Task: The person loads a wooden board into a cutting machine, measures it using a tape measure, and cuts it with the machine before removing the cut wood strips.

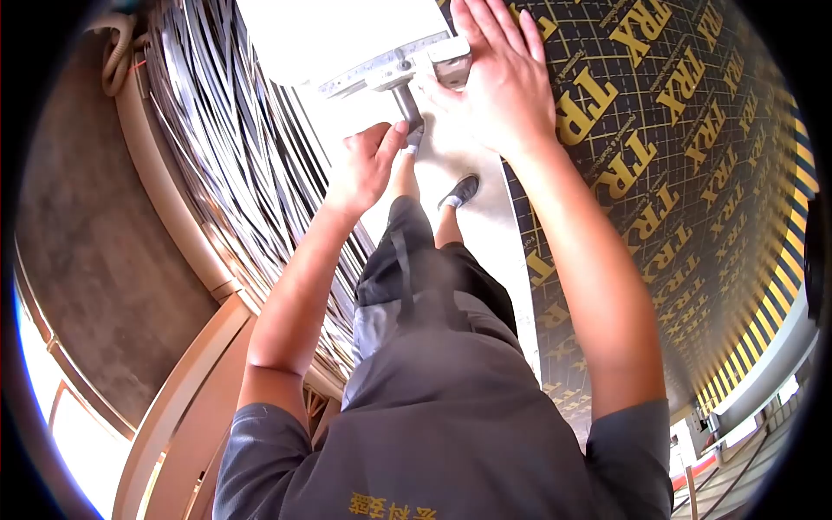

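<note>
My left hand point(364, 165) is closed around the lower end of a grey lever handle point(406, 104). Above it, this handle joins a pale metal bracket with a ruler-like scale point(381, 68), which lies along the lower edge of a bright white panel point(338, 30). My right hand point(507, 91) lies flat with its fingers stretched out, beside the bracket's right end and over the edge of a black board printed with yellow TRX lettering point(624, 165). Its thumb points toward the bracket; whether it touches is hard to tell.
Long thin strips point(225, 130) are piled on the left, beside a pale curved-looking pipe point(165, 182). The black boards fill the right side, with yellow and dark striped edges point(771, 286) farther out. My feet stand on a pale floor point(490, 208) between strips and boards.
</note>
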### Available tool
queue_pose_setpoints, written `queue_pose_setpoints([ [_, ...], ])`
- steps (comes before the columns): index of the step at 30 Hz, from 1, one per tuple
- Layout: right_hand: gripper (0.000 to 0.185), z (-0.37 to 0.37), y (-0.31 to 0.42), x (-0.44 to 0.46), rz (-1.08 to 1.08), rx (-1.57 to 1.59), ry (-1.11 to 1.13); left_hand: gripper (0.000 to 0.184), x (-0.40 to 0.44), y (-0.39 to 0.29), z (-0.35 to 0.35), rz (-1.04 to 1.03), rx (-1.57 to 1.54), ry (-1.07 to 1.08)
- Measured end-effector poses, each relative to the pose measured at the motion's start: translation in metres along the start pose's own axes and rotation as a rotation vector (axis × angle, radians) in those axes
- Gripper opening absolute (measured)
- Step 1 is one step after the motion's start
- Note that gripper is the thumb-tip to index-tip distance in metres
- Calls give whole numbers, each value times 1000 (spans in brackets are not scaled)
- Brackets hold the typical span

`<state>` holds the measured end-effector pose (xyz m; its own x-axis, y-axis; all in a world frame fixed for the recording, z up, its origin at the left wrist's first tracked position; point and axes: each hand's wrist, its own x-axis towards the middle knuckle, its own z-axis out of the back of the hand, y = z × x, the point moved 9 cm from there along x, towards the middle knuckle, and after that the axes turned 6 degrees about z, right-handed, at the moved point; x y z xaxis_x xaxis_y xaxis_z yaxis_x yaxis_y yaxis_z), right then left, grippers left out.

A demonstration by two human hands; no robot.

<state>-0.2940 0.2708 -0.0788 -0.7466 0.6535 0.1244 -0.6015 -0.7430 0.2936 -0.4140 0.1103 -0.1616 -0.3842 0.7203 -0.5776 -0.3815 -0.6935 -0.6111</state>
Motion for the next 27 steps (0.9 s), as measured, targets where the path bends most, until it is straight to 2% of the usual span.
queue_pose_setpoints([
  [6,98,-2,0,-3,20,-24,-82,54,-6,4,-4,19,-70,-36],
  [18,97,-10,-4,-2,8,-44,-21,50,-4,2,-5,-12,-88,-79],
  [27,102,-11,-6,0,15,-47,28,41,-7,-7,0,-41,69,-131],
])
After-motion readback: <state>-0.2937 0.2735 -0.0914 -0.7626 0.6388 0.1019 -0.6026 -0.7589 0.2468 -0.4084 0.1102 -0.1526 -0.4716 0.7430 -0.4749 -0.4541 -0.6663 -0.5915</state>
